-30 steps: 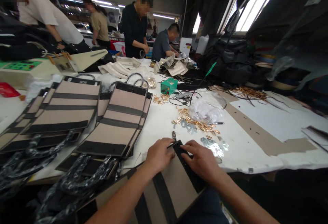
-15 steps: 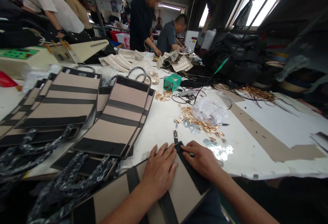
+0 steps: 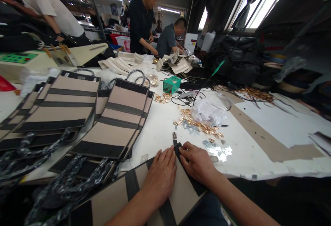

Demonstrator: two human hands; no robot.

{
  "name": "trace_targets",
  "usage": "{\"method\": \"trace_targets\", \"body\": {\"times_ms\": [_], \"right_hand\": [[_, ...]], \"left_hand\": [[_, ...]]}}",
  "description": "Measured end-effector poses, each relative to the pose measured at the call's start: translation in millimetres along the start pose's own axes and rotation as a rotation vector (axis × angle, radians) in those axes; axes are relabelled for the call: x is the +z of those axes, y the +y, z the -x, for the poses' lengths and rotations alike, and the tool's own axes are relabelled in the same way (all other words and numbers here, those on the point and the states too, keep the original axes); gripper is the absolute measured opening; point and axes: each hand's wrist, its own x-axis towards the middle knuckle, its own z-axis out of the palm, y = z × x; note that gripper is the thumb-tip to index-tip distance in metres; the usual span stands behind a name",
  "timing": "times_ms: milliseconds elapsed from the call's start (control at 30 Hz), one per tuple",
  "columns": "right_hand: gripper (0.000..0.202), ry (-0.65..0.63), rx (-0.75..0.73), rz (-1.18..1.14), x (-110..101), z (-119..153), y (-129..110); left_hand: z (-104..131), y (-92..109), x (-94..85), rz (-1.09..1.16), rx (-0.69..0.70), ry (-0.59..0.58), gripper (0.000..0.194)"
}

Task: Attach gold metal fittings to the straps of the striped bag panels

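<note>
A tan bag panel (image 3: 108, 193) with black bands lies at a slant across the table's front edge and my lap. My left hand (image 3: 160, 172) rests flat on its tan face, fingers stretched out side by side. Along the panel's black end strip (image 3: 194, 183), my right hand (image 3: 198, 162) has its fingers curled and pressed together at the upper corner. Whatever sits under those fingertips is too hidden to make out. A small strap with a metal fitting (image 3: 174, 136) sticks out past the strip, just beyond both hands.
Stacked bag panels (image 3: 121, 115) with plastic-wrapped handles (image 3: 77, 177) stand to the left. Gold-coloured metal pieces (image 3: 190, 115), silver plates (image 3: 218, 150), a plastic bag (image 3: 210, 110) and a green box (image 3: 171, 85) lie ahead. Card sheets (image 3: 274, 153) are at right. Co-workers stand behind.
My right hand's fingers have curled in closer at the strip's corner. My left hand stays flat on the panel. The whole view has shifted slightly.
</note>
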Motion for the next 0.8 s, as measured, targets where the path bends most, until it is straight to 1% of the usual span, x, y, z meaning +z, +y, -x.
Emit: {"method": "trace_targets", "body": {"times_ms": [200, 300, 367, 433, 500, 533, 600, 667, 733, 800], "right_hand": [[0.025, -0.015, -0.016, 0.056, 1.5, -1.9, -3.2], [0.025, -0.011, -0.027, 0.071, 1.3, -1.2, -7.0], [0.026, 0.006, -0.022, 0.035, 0.8, -0.3, -6.7], [0.028, 0.013, 0.005, -0.046, -0.7, -1.1, -0.7], [0.029, 0.025, 0.088, -0.106, -3.7, -6.0, 12.0], [0.028, 0.033, 0.155, -0.101, -5.4, -10.3, 20.3], [0.029, 0.048, 0.311, -0.033, -8.0, -22.0, 38.7], [0.031, 0.037, 0.426, 0.039, -7.3, -35.2, 55.8], [0.032, 0.010, 0.480, 0.062, -2.7, -46.1, 68.3], [0.032, 0.001, 0.505, 0.057, 3.9, -52.6, 75.4]], "left_hand": [[-1.0, 2.5, 9.1, -0.043, -0.010, 0.004, 0.049], [-2.2, 3.5, 10.5, -0.061, -0.006, 0.007, 0.050], [-1.9, 3.0, 8.9, -0.054, -0.002, 0.015, 0.050], [-0.2, 1.2, 5.4, -0.018, -0.003, 0.025, 0.049], [2.2, -1.5, 1.3, 0.039, 0.001, 0.026, 0.049], [3.4, -2.8, -0.5, 0.067, 0.001, 0.024, 0.049], [4.8, -5.1, -3.3, 0.118, -0.010, 0.012, 0.049], [4.7, -6.2, -5.0, 0.160, -0.036, 0.000, 0.049], [3.9, -6.1, -5.9, 0.194, -0.059, -0.007, 0.048], [3.1, -5.2, -6.4, 0.219, -0.070, -0.004, 0.048]]}}
